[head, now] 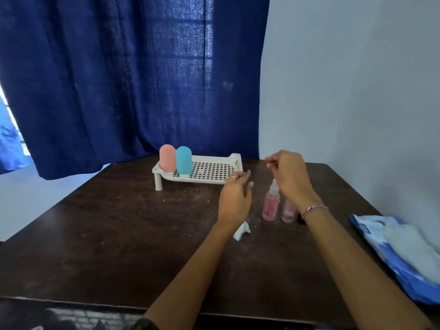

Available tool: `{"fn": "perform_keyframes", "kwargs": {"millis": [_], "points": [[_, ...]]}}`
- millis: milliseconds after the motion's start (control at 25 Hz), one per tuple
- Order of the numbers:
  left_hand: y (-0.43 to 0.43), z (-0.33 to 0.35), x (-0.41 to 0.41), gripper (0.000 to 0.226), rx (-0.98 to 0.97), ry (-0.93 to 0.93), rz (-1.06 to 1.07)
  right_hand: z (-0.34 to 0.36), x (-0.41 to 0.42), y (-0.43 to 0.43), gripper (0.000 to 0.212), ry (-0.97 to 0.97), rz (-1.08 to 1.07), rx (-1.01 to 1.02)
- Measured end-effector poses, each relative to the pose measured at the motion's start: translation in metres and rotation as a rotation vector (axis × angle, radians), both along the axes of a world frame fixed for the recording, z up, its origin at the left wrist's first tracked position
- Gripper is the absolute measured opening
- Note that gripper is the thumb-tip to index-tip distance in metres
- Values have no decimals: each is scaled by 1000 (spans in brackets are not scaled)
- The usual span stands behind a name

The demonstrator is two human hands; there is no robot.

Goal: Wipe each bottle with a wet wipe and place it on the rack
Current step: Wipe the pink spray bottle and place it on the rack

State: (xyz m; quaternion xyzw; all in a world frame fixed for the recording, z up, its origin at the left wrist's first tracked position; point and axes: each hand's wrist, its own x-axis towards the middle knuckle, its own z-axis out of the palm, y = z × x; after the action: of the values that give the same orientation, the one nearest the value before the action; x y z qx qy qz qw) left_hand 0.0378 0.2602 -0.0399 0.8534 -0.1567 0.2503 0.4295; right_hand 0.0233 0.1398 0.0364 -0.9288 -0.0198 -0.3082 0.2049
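Left hand (234,198) by rack (235,160) right corner; wipe pack (404,253) at table (119,234) edge

right hand (289,173): fingertips motion-blurred; can't tell if they pinch anything
left hand (234,198): fingertips blurred, covering the near right corner of the rack (209,171)
pale bottle (288,210): top hidden behind the right wrist, body blurred
dark thing (301,219): just right of the pale bottle, mostly behind the wrist; can't identify
wipe (242,231): left part hidden by the left forearm
pack (404,258): cut off by the right edge, blurred, print unreadable
pink bottle (167,158), teal bottle (183,160): bases hidden behind the rack rim
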Motion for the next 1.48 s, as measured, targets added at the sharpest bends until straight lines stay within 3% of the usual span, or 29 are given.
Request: {"fn": "perform_keyframes", "kwargs": {"millis": [240,520,800,960,1120,1280,1480], "points": [[-28,9,0,37,20,151,-183,-24,-9,-10,15,167,-66,-290],[-8,15,7,29,52,216,-267,-23,6,-5,27,323,-23,-68],[34,15,19,22,-15,105,-167,-31,2,25,28,-10,253,164],[50,5,17,19,-93,63,-104,-56,-4,26,28,-132,275,335],[55,-15,15,21,-190,-29,-88,-99,-11,17,19,7,296,310],[54,-28,11,29,-266,-80,-62,-112,-14,15,31,143,423,263],[55,-33,14,30,-220,-143,-69,-120,-12,12,39,321,481,90]]}}
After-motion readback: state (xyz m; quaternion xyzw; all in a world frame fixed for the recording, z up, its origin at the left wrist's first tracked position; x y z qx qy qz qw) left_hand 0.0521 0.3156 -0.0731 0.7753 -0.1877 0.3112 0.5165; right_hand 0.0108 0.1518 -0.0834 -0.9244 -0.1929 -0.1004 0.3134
